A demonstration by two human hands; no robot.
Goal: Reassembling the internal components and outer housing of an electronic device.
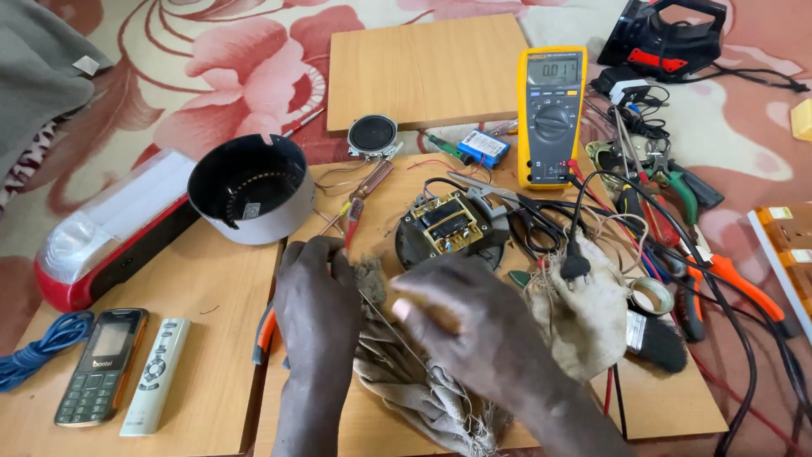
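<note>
At nine o'clock, a phone (101, 366) and a remote (156, 375) lay on the wooden board (194, 296). The left hand (315, 292) was pressed flat on a frayed grey cloth (406, 385), fingers spread, nothing gripped. At three o'clock of it, the right hand (461, 326) was pinched narrowly on a thin wire (389, 326). Were it tugged, the open circuit unit (448, 227) at twelve o'clock could be snagged by the tangled cables (643, 237).

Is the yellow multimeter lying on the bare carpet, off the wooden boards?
No, the yellow multimeter rests across the wooden boards, above the open circuit unit.
</note>
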